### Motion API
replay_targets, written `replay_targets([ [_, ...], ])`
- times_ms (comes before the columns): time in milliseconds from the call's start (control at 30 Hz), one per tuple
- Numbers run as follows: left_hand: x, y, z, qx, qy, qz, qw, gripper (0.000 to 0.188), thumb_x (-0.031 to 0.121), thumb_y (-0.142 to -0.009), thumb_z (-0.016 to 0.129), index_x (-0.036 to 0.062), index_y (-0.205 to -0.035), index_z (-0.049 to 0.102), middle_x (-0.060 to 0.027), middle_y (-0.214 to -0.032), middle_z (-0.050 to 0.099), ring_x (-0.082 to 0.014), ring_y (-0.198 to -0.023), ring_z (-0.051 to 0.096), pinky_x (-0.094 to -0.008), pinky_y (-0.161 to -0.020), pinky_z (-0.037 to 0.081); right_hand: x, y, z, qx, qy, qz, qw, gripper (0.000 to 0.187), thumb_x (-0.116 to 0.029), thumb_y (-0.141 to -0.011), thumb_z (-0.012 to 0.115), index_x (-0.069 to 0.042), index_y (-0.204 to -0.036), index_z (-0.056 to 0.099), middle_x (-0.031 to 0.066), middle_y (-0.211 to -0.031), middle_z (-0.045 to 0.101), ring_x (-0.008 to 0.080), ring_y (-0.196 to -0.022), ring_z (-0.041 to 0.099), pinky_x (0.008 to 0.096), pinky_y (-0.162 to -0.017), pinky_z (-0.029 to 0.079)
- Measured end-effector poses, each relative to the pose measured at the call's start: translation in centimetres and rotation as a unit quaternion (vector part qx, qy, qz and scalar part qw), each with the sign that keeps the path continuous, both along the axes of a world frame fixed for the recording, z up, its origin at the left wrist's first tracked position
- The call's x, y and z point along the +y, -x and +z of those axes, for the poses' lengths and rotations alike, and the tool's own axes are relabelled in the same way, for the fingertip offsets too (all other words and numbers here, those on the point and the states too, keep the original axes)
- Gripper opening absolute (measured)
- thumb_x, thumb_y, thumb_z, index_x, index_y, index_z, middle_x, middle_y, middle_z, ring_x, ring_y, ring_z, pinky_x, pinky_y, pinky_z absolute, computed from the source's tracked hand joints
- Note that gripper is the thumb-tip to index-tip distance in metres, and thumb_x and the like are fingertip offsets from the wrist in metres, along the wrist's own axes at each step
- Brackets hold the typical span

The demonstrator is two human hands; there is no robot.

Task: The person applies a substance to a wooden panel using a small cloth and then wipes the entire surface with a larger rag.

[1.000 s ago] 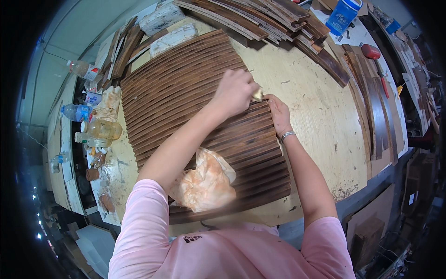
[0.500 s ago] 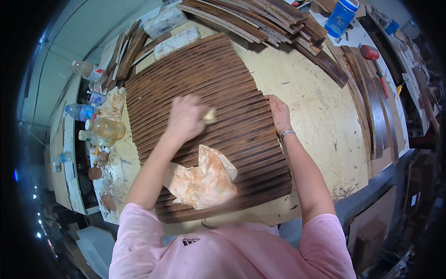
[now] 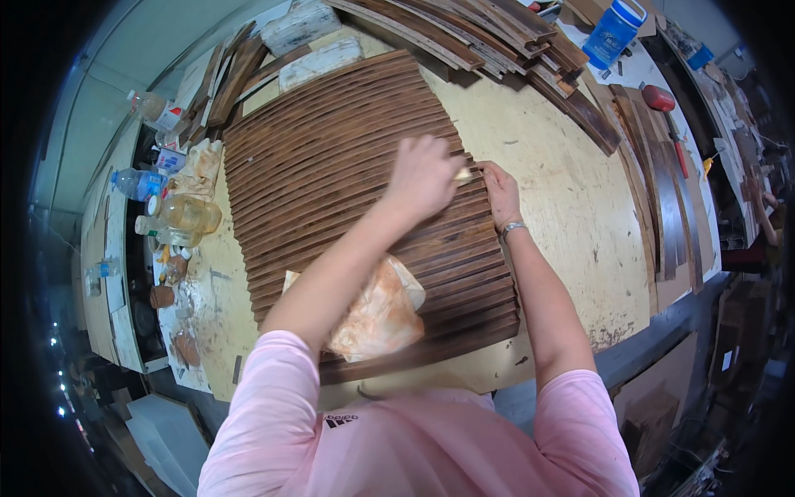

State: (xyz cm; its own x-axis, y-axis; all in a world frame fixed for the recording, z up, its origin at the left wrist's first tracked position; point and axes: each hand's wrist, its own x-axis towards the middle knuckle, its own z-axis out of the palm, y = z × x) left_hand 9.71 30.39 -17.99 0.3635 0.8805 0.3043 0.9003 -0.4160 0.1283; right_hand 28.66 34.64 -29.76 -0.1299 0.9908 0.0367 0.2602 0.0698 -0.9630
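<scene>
Nearest us: stained pale cloth (image 3: 383, 316), bunched on the near part of the dark slatted panel (image 3: 331, 149), partly hidden by our left forearm (image 3: 339, 269). Panel lies in front of us on the pale tabletop (image 3: 580, 240). Our right hand (image 3: 502, 197) is at the panel's right edge; can't tell if it's pinching it. Our left hand (image 3: 424, 176), blurred, pinches a small yellowish pad (image 3: 464, 175) over the slats, just beside the right; contact unclear. Off left, bottle of yellowish liquid (image 3: 189, 214). Far side: whitish blocks (image 3: 321, 64), piled dark boards (image 3: 489, 41), blue jug (image 3: 613, 35).
</scene>
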Motion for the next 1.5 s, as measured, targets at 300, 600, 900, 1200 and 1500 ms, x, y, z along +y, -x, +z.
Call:
replay_targets([
  [300,-16.3,23.2,2.6,0.071,0.112,0.260,0.956,0.036,0.007,-0.070,0.073,0.0156,-0.104,0.076,-0.0055,-0.093,0.060,-0.0256,-0.099,0.057,-0.0411,-0.090,0.040,0.2,0.1,-0.6,0.041,0.029,-0.006,0.999,0.023,-0.018,-0.098,0.053,-0.005,-0.106,0.070,0.0013,-0.067,0.049,0.0084,-0.063,0.044,0.0249,-0.060,0.038],
  [600,-10.0,13.0,2.8,-0.041,-0.088,0.111,0.989,0.026,0.012,-0.069,0.080,0.0097,-0.095,0.076,-0.0061,-0.083,0.063,-0.0253,-0.081,0.061,-0.0391,-0.070,0.049,0.6,-0.6,-1.0,0.025,0.004,-0.002,1.000,0.022,-0.015,-0.099,0.052,-0.004,-0.107,0.069,-0.0019,-0.070,0.053,0.0084,-0.066,0.046,0.0253,-0.061,0.040],
  [900,-7.1,8.8,-0.3,-0.031,-0.010,0.101,0.994,0.024,0.016,-0.077,0.075,0.0153,-0.101,0.075,-0.0042,-0.093,0.060,-0.0237,-0.095,0.055,-0.0398,-0.085,0.040,0.7,-1.0,-0.9,0.035,0.030,0.007,0.999,0.025,-0.016,-0.102,0.049,0.001,-0.110,0.066,0.0013,-0.093,0.066,0.0117,-0.088,0.057,0.0257,-0.084,0.046],
  [1200,-20.1,26.8,1.1,0.020,-0.033,0.382,0.923,0.022,0.020,-0.072,0.080,0.0140,-0.093,0.076,-0.0068,-0.084,0.064,-0.0271,-0.087,0.061,-0.0435,-0.080,0.046,1.0,-0.9,0.8,0.039,0.145,0.007,0.989,0.040,-0.032,-0.104,0.049,0.000,-0.121,0.065,0.0018,-0.107,0.067,0.0072,-0.092,0.056,0.0223,-0.077,0.041],
  [1500,-11.9,18.0,-1.0,-0.050,-0.088,0.254,0.962,0.025,0.020,-0.073,0.079,0.0130,-0.096,0.074,-0.0038,-0.090,0.059,-0.0229,-0.095,0.057,-0.0398,-0.086,0.039,0.4,2.4,3.4,-0.166,0.017,0.023,0.986,0.043,-0.030,-0.107,0.039,0.007,-0.118,0.058,0.0222,-0.108,0.067,0.0313,-0.096,0.061,0.0355,-0.093,0.046],
])
